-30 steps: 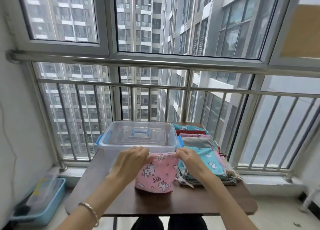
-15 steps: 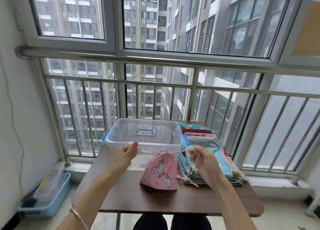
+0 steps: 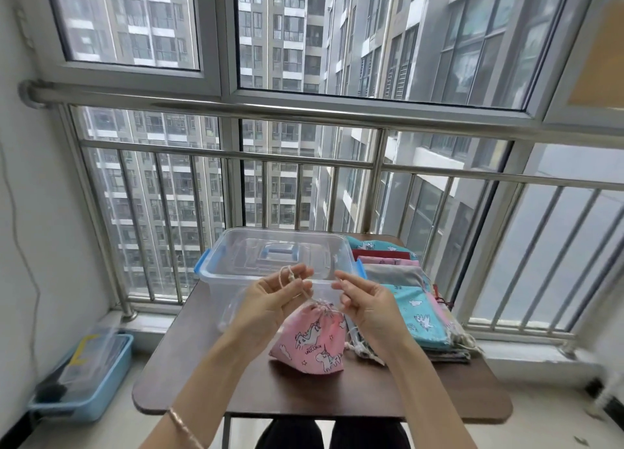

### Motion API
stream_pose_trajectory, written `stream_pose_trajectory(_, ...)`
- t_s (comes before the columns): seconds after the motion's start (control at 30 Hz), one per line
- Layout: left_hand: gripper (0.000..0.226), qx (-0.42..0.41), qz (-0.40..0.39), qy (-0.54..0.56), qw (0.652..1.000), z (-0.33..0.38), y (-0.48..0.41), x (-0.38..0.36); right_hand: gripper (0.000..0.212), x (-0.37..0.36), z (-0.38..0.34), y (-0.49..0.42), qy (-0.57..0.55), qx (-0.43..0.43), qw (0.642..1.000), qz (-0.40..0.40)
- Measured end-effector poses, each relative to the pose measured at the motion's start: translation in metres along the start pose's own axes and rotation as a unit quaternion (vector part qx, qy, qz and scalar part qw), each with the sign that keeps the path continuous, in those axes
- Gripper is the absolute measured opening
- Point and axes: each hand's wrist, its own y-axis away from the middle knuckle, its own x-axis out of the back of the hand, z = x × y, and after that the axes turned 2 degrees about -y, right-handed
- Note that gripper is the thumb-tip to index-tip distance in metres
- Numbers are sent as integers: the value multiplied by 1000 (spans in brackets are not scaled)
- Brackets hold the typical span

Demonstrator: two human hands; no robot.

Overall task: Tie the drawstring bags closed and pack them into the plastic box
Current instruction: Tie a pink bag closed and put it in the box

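Note:
A pink unicorn drawstring bag (image 3: 312,342) stands on the brown table (image 3: 236,388), its mouth cinched tight. My left hand (image 3: 270,300) holds the cream drawstring (image 3: 287,276), with a loop of it over the fingers. Just to the right of the bag's mouth, my right hand (image 3: 363,301) pinches the other end of the string. Both hands hover above the bag, close together. Behind them sits the clear plastic box (image 3: 233,266) with blue latches, its lid on.
A stack of flat drawstring bags (image 3: 418,313), teal, pink and grey, lies right of the box. Steel window railing (image 3: 304,158) runs close behind the table. A blue bin (image 3: 111,381) sits on the floor at the left.
The bag's mouth went from open to drawn shut as my hands pulled the strings apart. Now both hands have come back together above the bag, the string looped on my left fingers.

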Motion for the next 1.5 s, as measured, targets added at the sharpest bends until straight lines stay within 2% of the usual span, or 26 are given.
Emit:
stream_pose_trajectory(0.07,35,-3,16,-17,1000,-2,1,1,23,2,-2,2,34,11,999,5)
stream_pose_trajectory(0.13,31,-24,20,-72,997,-2,2,0,21,1,-6,4,126,36,991,-2)
stream_pose_trajectory(0.2,30,-70,2,-168,983,1,3,-7,23,-8,-9,6,250,53,967,-25)
stream_pose_trajectory(0.27,23,-108,-14,-244,964,8,1,-18,27,-19,-10,7,328,35,942,-62)
stream_pose_trajectory(0.33,17,-113,-32,-281,953,12,-5,-28,15,-26,-10,6,368,25,924,-96)
stream_pose_trajectory(0.4,12,-102,-49,-302,947,12,-10,-33,14,-28,-9,6,373,27,922,-100)
stream_pose_trajectory(0.53,30,-117,-45,-410,903,3,-11,-31,26,-26,-10,7,286,19,955,-77)
stream_pose_trajectory(0.63,45,-100,-74,-416,901,-5,-6,-27,24,-25,-9,7,222,10,973,-59)
stream_pose_trajectory(0.77,33,-78,-81,-401,909,-9,-5,-20,18,-27,-6,5,181,-5,983,-12)
stream_pose_trajectory(0.93,8,-69,-53,-482,872,-2,-10,-8,16,-28,-3,6,194,-6,981,18)
stream_pose_trajectory(1.07,17,-71,-10,-510,857,6,-10,-6,10,-28,-4,8,217,11,976,31)
stream_pose_trajectory(1.13,20,-51,-8,-515,856,12,-9,-8,21,-26,-7,9,230,15,973,18)
stream_pose_trajectory(1.2,25,0,-43,-481,876,20,-7,-11,34,-24,-9,10,295,36,955,-10)
stream_pose_trajectory(1.27,26,51,-110,-428,895,26,-4,-15,39,-24,-8,12,400,75,913,-31)
stream_pose_trajectory(1.37,27,80,-160,-438,881,29,-1,-17,40,-29,-5,13,491,135,860,-32)
stream_pose_trajectory(1.5,34,94,-161,-464,866,28,-2,-17,35,-33,-3,12,525,178,832,-34)
